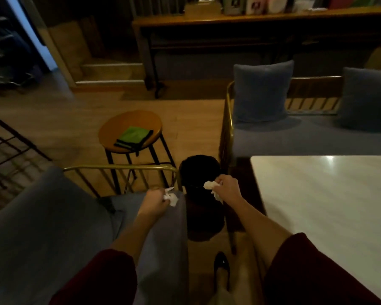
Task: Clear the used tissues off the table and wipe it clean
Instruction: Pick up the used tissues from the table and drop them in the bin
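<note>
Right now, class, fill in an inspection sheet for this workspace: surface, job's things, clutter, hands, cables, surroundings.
surface: white table, glossy, only partly in view.
job's things: left tissue and right tissue, both crumpled; black bin on the floor near the table's corner; green cloth folded on the stool.
clutter: nothing seen.
hands: left hand grips the left tissue beside the bin; right hand grips the right tissue above the bin's near rim.
cables: nothing seen.
surroundings: grey sofas with cushions, wood floor, long shelf behind.
</note>
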